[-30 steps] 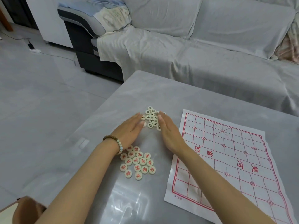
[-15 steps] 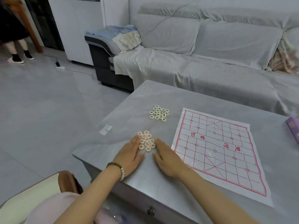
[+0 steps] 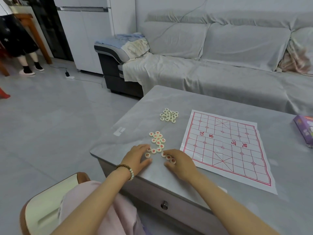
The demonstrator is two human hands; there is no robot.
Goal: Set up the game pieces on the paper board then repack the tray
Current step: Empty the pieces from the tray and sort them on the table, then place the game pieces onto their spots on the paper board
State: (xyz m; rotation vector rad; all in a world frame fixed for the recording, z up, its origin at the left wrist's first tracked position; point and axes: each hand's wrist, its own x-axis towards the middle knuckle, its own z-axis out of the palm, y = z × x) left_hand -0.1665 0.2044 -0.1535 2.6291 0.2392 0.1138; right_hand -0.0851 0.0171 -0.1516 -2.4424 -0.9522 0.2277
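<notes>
grey table (image 3: 169, 102), paper board (image 3: 225, 146), sofa (image 3: 220, 73) seemingly draped

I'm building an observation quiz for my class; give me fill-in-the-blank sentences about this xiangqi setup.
1. The nearer pile of xiangqi pieces bears ___ characters.
2. The beaded bracelet sits on the ___ wrist.
3. The paper board lies to the ___ of that pile.
Missing words: red; left; right.
</notes>
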